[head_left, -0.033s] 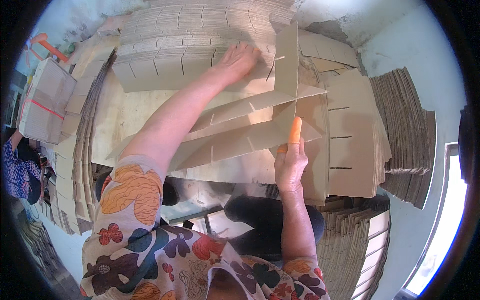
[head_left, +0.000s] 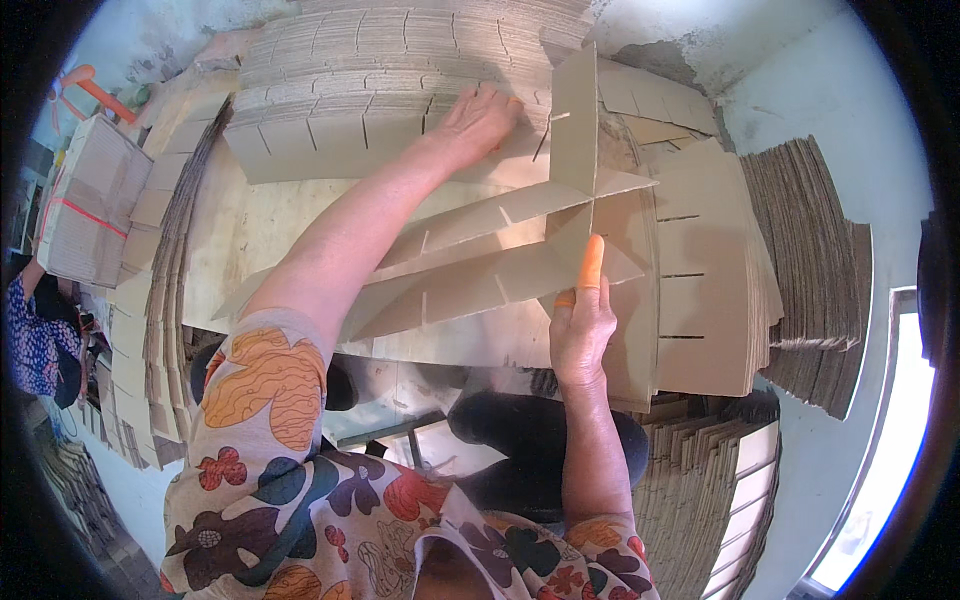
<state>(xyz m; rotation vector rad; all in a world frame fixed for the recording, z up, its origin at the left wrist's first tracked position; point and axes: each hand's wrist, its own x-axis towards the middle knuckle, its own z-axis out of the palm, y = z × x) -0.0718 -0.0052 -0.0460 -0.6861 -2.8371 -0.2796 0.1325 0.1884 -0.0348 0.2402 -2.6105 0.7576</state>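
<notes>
My right hand [head_left: 582, 335], with orange finger covers, grips the near end of an upright slotted cardboard strip [head_left: 573, 120]. Two long slotted strips cross it: the nearer strip [head_left: 465, 290] and the farther strip [head_left: 470, 222] stretch left over the table, their slots facing up. Together they form a partly joined divider. My left hand [head_left: 478, 122] reaches across to the front row of a stack of slotted cardboard strips [head_left: 330, 135]. Its fingers are curled over the top edge of the front strip; their tips are partly hidden.
More cardboard stacks stand at the back [head_left: 400, 40]. Slotted sheets [head_left: 705, 270] lie at the right, beside a bundle [head_left: 810, 250] by the wall. At the left are leaning sheets [head_left: 180, 240] and a pack tied with red string [head_left: 95, 205]. Another person's patterned sleeve [head_left: 38, 335] shows at far left.
</notes>
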